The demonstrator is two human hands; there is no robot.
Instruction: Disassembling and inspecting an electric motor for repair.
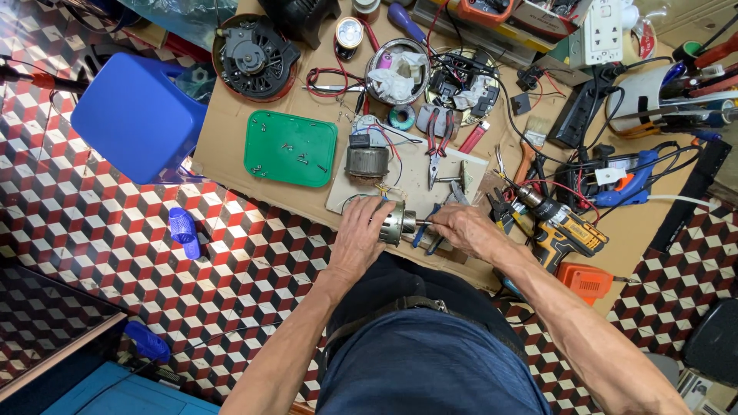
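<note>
- A small metal motor part is held at the near edge of the cardboard sheet, gripped round its body by the left hand.
- Its shaft end is pinched by the right hand.
- It is judged rigid, fairly heavy and smooth; the ribbed body is best gripped.

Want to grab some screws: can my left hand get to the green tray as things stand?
Probably yes, once freed: the left hand grips the metal motor part, and only bare cardboard lies between it and the green tray.
</note>
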